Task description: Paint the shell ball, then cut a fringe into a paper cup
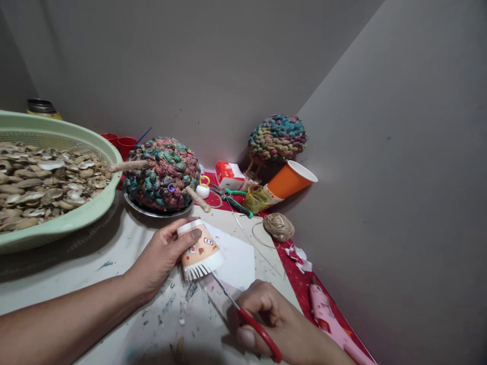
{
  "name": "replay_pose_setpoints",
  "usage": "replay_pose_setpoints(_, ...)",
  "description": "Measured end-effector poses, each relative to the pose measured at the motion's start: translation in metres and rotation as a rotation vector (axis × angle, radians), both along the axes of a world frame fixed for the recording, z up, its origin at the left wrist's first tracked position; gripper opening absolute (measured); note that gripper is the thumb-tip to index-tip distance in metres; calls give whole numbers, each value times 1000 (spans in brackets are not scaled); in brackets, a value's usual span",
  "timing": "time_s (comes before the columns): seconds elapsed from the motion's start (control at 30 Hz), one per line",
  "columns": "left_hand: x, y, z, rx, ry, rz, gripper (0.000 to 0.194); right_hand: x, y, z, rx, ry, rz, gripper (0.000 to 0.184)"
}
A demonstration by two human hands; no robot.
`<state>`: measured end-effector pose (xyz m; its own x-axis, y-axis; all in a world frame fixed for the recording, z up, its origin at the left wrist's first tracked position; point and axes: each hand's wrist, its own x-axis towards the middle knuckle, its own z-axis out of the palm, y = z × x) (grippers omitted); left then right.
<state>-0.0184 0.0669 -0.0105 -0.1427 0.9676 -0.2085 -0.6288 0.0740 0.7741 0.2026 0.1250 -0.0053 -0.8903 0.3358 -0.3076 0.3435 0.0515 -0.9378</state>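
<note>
My left hand (162,253) is closed around a small paper cup (203,249) with a peach printed band and little coloured pictures. The cup's lower edge is cut into a fringe of narrow white strips along its left part. In my right hand (270,317) is a pair of scissors (258,327) with red handles. Its blade tips meet the cup's edge where the fringe stops. A sheet of white paper (238,261) lies on the table behind the cup.
A green basket (76,215) of shells stands left. Behind sits a colourful shell-covered ball (163,170) on a metal dish, with another ball (279,137) farther back. Also there are pliers (239,205), an orange cup (287,180), twine (279,226) and a pink glue gun (327,314).
</note>
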Motion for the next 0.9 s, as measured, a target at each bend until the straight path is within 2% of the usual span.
replay_pose_setpoints(0.37,-2,1,-6,3,-25,-12,46,3,-1,-6,-12,72,-32,69)
replay_pose_setpoints(0.9,1,-3,1,-6,1,-28,48,5,-1,-8,-14,83,-7,68)
